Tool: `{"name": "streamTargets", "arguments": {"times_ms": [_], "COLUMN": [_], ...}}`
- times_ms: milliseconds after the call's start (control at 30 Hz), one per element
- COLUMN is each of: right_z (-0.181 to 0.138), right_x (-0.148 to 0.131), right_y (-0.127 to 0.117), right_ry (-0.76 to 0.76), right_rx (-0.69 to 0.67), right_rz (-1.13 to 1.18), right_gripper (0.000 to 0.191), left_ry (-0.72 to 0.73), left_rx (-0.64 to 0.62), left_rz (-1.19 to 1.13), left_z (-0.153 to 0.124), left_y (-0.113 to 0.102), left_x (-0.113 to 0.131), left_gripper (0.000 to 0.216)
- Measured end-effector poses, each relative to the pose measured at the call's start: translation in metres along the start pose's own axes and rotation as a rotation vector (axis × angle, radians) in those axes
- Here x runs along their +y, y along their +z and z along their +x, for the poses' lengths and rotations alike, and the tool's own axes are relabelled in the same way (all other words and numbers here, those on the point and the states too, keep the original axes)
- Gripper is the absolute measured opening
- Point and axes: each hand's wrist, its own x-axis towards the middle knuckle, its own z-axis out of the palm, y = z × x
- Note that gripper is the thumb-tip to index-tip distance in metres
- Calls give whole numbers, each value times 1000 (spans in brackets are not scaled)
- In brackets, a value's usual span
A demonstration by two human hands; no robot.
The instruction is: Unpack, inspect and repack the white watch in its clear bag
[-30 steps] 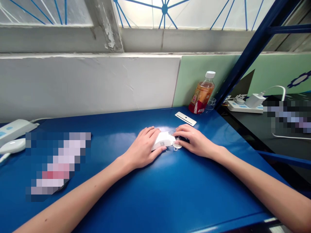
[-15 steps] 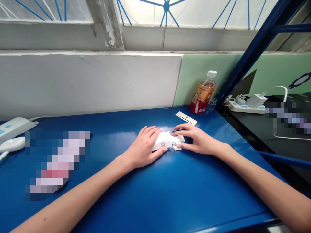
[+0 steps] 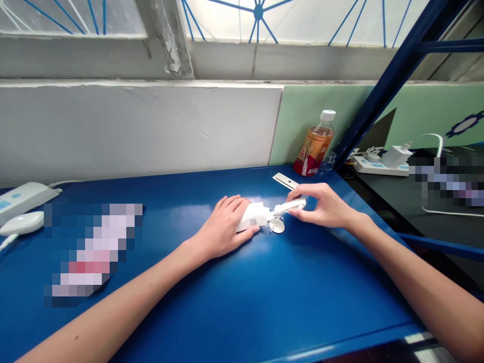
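Observation:
On the blue desk [image 3: 242, 292] lies a small white box [image 3: 256, 216] with a printed square code on its near side. My left hand [image 3: 223, 227] is closed round the box's left end and presses it to the desk. My right hand [image 3: 321, 205] pinches a slim, white, strip-like piece [image 3: 293, 205] between thumb and fingers. That piece reaches toward the box's right end; whether it is a folded cable I cannot tell. Just below it, a round white disc [image 3: 277, 226] rests by the box.
A white card [image 3: 284, 180] with a dark slit lies behind my right hand. A drink bottle [image 3: 314, 146] stands in the back corner by a blue metal post [image 3: 381, 93]. Power strips [image 3: 24, 199] sit at both sides. A pixelated object [image 3: 98, 247] lies at left.
My right hand has moved slightly right and up, drawing the white strip-like piece away from the box's end. The round disc shows more fully now. My left hand stays on the box.

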Motion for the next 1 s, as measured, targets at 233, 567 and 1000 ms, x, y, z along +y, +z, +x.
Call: {"name": "streamTargets", "arguments": {"times_ms": [233, 567, 1000], "right_z": [2, 22, 86], "right_x": [1, -2, -70], "right_y": [12, 15, 29], "right_ry": [196, 419, 426], "right_rx": [269, 436, 84], "right_rz": [172, 1120, 1491], "right_gripper": [33, 41, 25], "left_ry": [-3, -36, 66], "left_rx": [-2, -125, 312], "left_rz": [16, 93, -391], "left_z": [-1, 0, 2], "left_y": [5, 7, -24], "left_x": [-4, -6, 19], "left_gripper": [62, 83, 32]}}
